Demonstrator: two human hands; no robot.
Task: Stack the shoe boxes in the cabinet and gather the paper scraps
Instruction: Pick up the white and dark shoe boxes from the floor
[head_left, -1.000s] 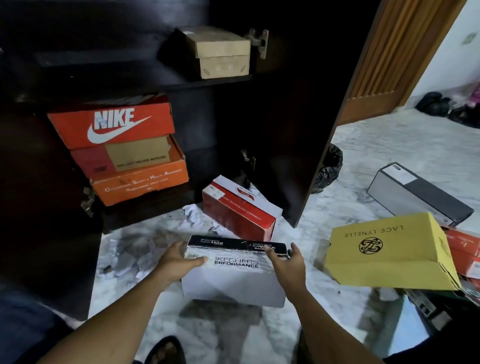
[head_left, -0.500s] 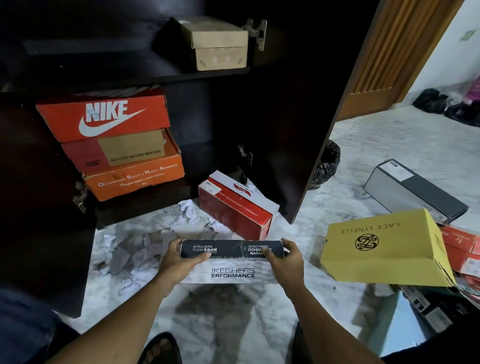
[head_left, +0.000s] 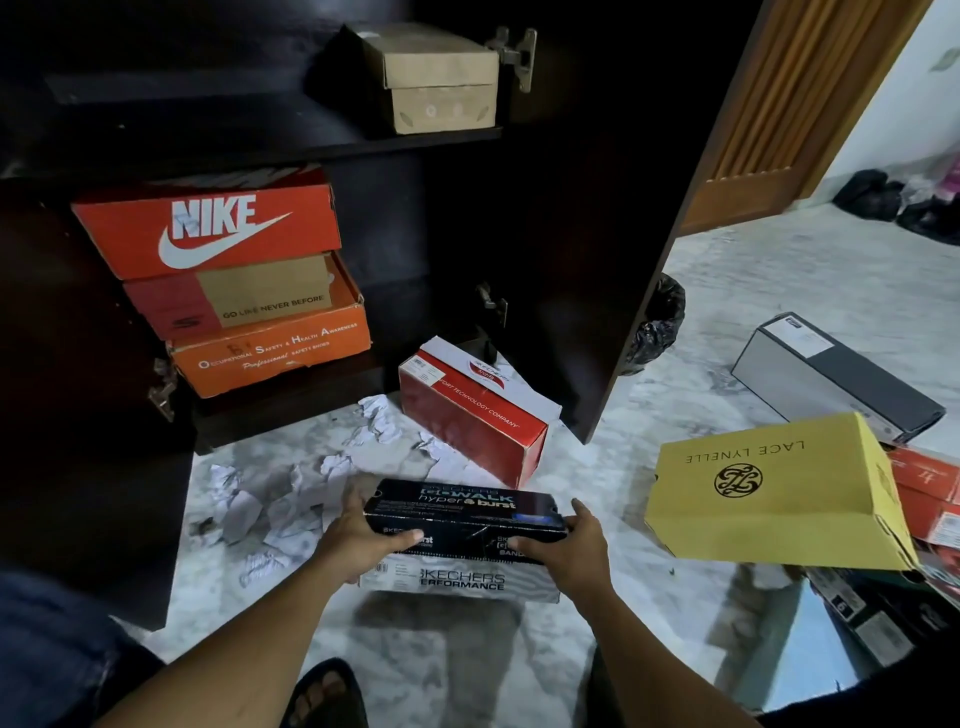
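I hold a black-and-white Skechers shoe box (head_left: 462, 535) off the marble floor, tipped so its black lid side faces up. My left hand (head_left: 358, 540) grips its left end and my right hand (head_left: 566, 545) its right end. In the dark cabinet (head_left: 467, 208), a Nike box (head_left: 208, 228), a red box (head_left: 239, 301) and an orange box (head_left: 270, 353) form a stack on the lower left shelf. A brown box (head_left: 431, 78) sits on the upper shelf. Crumpled white paper scraps (head_left: 270, 504) lie on the floor before the cabinet.
A red-and-white box (head_left: 472, 415) stands on the floor by the open cabinet door (head_left: 649, 260). To the right lie a yellow box (head_left: 779, 493), a grey box (head_left: 831, 374) and more red and black boxes (head_left: 930, 499). A black bag (head_left: 654, 327) sits behind the door.
Both hands have lifted the Skechers box and rotated it, so the black lid side has turned upward and the white face now points toward me.
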